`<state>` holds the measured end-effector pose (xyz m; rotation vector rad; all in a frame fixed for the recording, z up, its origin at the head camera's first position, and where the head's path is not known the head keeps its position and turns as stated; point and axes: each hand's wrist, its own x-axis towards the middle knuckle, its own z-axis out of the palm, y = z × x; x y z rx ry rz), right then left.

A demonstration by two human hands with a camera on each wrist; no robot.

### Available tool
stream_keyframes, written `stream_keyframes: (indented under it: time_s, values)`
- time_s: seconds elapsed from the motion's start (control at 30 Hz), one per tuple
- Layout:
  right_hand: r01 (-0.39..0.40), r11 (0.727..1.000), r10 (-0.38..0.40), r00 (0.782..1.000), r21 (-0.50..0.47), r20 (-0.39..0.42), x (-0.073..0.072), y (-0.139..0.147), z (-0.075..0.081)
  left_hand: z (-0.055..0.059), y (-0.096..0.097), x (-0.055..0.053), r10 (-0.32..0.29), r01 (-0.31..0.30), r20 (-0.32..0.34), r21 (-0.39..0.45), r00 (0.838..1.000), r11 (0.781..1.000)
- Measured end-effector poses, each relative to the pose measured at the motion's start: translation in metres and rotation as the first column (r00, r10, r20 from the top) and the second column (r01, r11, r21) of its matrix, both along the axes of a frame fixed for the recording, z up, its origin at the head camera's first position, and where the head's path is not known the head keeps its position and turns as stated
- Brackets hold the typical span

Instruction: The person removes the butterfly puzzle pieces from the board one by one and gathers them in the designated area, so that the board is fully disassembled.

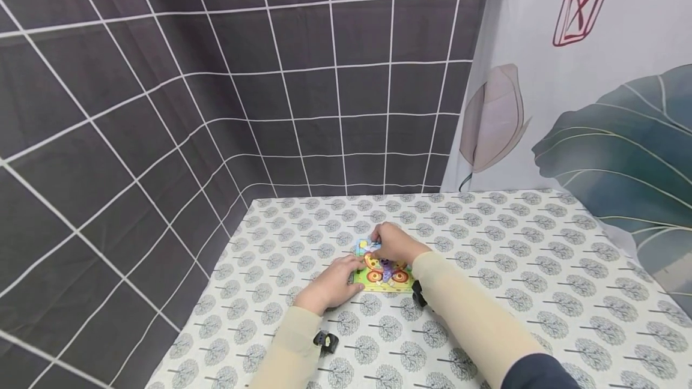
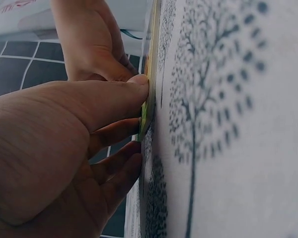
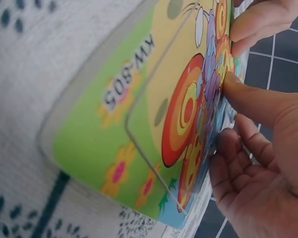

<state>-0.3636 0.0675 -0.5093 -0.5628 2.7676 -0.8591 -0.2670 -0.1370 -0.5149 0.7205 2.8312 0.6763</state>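
Observation:
A flat, colourful picture puzzle board point(image 1: 386, 284) lies on the table, with an orange-and-red butterfly point(image 3: 181, 114) and purple figure on it. A cut outline runs inside its green border, which is marked KW-805. My left hand point(image 1: 334, 284) holds the board's near left corner, thumb point(image 2: 124, 91) at one edge and fingers along the other. Reaching over the far left part, my right hand point(image 1: 397, 244) has its thumb point(image 3: 246, 96) on the picture and the other fingers curled at the far edge. Whether a loose piece sits between them, I cannot tell.
The table point(image 1: 540, 257) wears a white cloth printed with grey trees. Behind and to the left hangs a dark curtain point(image 1: 303, 95) with white grid lines. At the right is a pale curtain point(image 1: 519, 161) with leaf designs. Black wrist cameras point(image 1: 326, 341) sit on both sleeves.

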Motion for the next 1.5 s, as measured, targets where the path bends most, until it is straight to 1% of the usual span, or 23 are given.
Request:
stream_keyframes:
  time_s: [0.1,0.3,0.47,0.63,0.8,0.93,1.17,1.3,1.5]
  values:
    - [0.013,0.999,-0.012,1.000,-0.045,0.010,-0.001,-0.001,0.001,0.000,0.000,0.000,-0.002,0.002,-0.001,0.004,1.000,1.000]
    - [-0.006,0.997,0.003,0.999,-0.077,-0.034,0.000,0.000,0.003,0.000,0.000,0.000,0.003,-0.003,0.006,0.006,1.000,1.000]
    - [-0.001,0.995,-0.009,0.995,-0.098,-0.099,-0.001,0.001,-0.003,0.001,0.000,0.000,0.005,-0.005,0.015,0.016,1.000,1.000]
    - [0.023,0.993,-0.037,0.991,-0.112,-0.127,-0.003,0.002,-0.011,0.002,0.000,0.001,0.005,-0.006,0.026,0.031,1.000,1.000]
    - [0.004,0.994,-0.022,0.987,-0.109,-0.161,-0.002,0.003,-0.011,0.001,-0.001,0.002,0.011,-0.011,0.026,0.025,1.000,1.000]
    - [0.005,0.993,-0.024,0.986,-0.118,-0.162,0.000,0.004,-0.007,0.001,-0.001,0.002,0.014,-0.015,0.025,0.024,1.000,1.000]
    - [0.028,0.987,-0.046,0.993,-0.160,-0.111,0.001,0.012,-0.007,-0.001,-0.001,0.002,0.012,-0.013,0.025,0.039,1.000,0.999]
    - [0.034,0.984,-0.053,0.993,-0.176,-0.101,0.000,0.025,-0.009,-0.003,-0.001,0.002,0.018,-0.019,0.030,0.040,0.999,0.999]
    - [0.030,0.982,-0.054,0.990,-0.185,-0.129,0.001,0.048,-0.008,-0.003,-0.002,0.002,0.025,-0.026,0.035,0.035,0.999,0.999]
